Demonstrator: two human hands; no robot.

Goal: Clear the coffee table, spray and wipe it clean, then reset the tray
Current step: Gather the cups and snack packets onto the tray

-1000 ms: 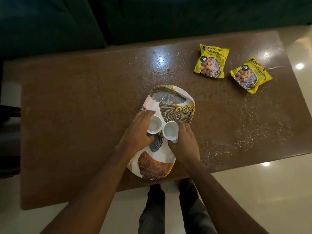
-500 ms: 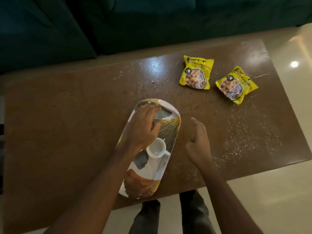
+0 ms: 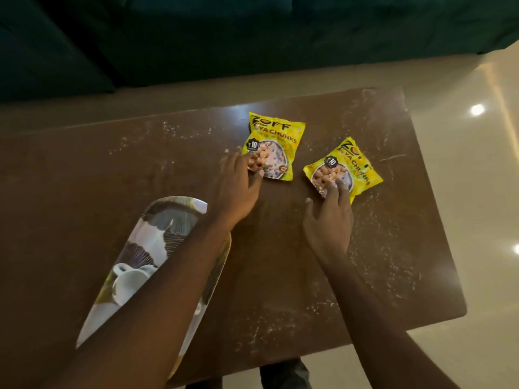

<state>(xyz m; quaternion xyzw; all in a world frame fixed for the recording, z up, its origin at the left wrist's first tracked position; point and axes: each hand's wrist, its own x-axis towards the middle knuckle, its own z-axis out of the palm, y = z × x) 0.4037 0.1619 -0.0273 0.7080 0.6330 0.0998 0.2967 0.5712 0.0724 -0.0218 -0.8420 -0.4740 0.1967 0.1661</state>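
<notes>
1. The left hand (image 3: 238, 183) has its fingers extended, with the tips laid on the near corner of the left packet (image 3: 273, 150) and the thumb at its edge. We judge it to be touching the packet, not closed round it.
2. The right hand (image 3: 328, 217) has its fingers spread, with the tips resting on the near corner of the right packet (image 3: 345, 169). It is likewise relaxed, and we see no grip.
3. Each packet lies flat on the table (image 3: 84, 178) just ahead of its hand. One hand to each suggests both will be lifted together for the clearing step.
4. The tray (image 3: 174, 217) lies behind the left hand, under the forearm, and carries a white cup (image 3: 132, 282). The forearm hides the rest of it.
5. Crumbs (image 3: 379, 248) are scattered on the table around the right hand. We judge that spraying and wiping are not yet done.
6. A grip at the corner alone may let a glossy packet slip.
</notes>
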